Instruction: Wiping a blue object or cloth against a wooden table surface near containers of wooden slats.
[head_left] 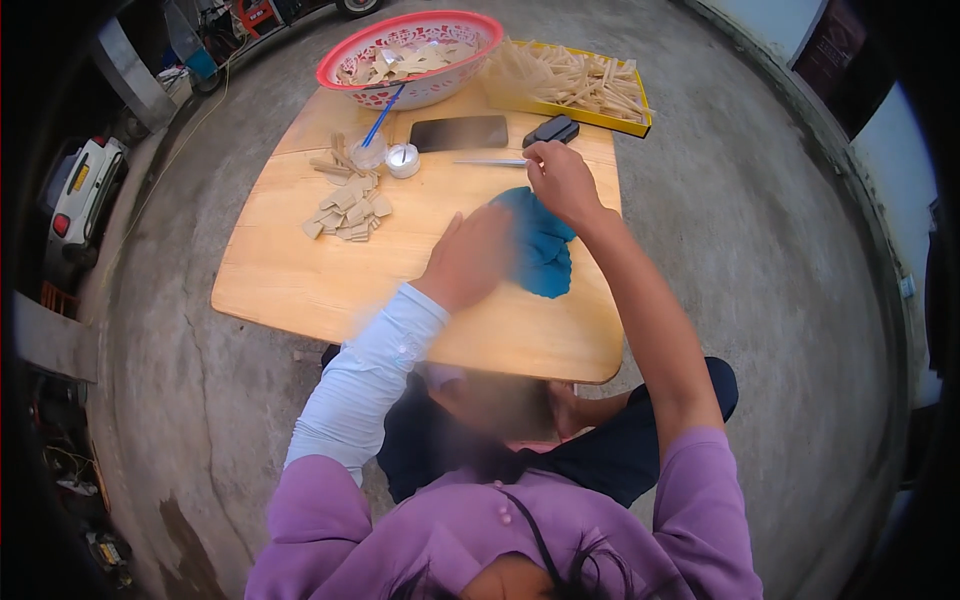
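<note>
My right hand (562, 182) is over the right side of the wooden table (400, 310), its fingers pinched at the end of a slim silver pointed tool (490, 162) lying close to the tabletop. Beside it, a crumpled teal cloth (545, 255) rests on the wood. My left hand (468, 258), smeared by motion, is at the cloth's left edge; its fingers are too blurred to read. Further left sits a pile of small flat beige pieces (350, 208), with some narrow rolled ones (335, 162) behind it.
A clear cup (368, 152) with a blue stick (384, 118) leaning in it stands by a small white jar (403, 162). Behind are a black phone (460, 133), a dark oblong object (552, 131), a red-rimmed basin (410, 85) of beige pieces, and a yellow tray (640, 125) of beige sticks.
</note>
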